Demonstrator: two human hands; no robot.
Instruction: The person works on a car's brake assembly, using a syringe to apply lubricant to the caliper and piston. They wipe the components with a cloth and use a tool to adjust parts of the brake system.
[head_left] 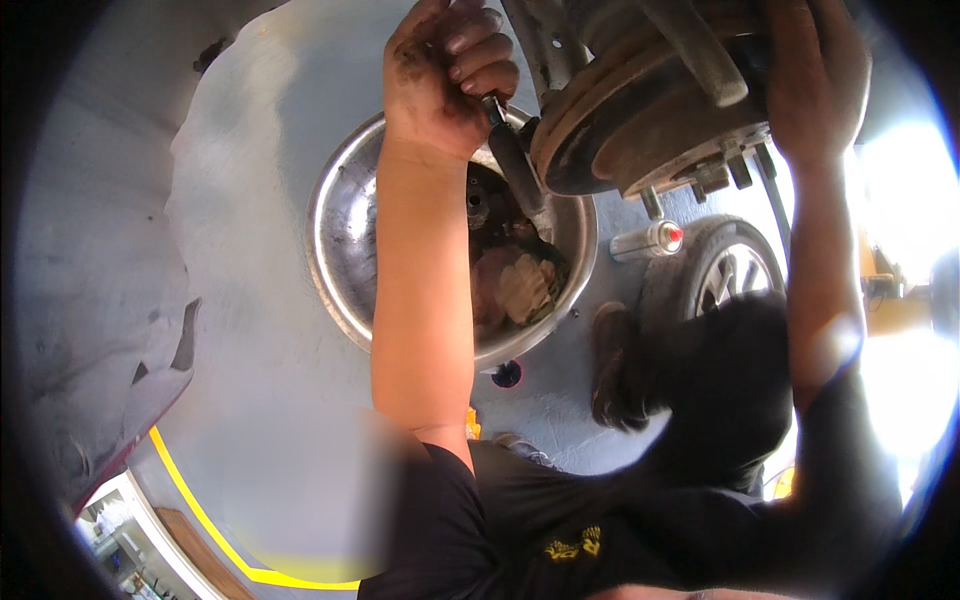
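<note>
My left hand [450, 70], grimy and closed, grips a black-handled tool [515, 160] that hangs down over a steel basin; what its upper part meets is hidden. Beside it is a rusty wheel hub assembly [640, 120] with a round disc, protruding studs and metal arms above. My right hand [815, 85] holds that assembly at its right edge, fingers reaching up along it and partly hidden. Below, the basin [340, 230] holds dark parts and a crumpled, dirty cloth [525, 285].
A spray can [640, 242] with a red nozzle and a wheel with tire [670, 275] lie on the grey floor [250, 330]. A dark vehicle panel [100, 280] runs along the left. A yellow floor line [200, 512] curves at lower left. My shoe [610, 365] is below.
</note>
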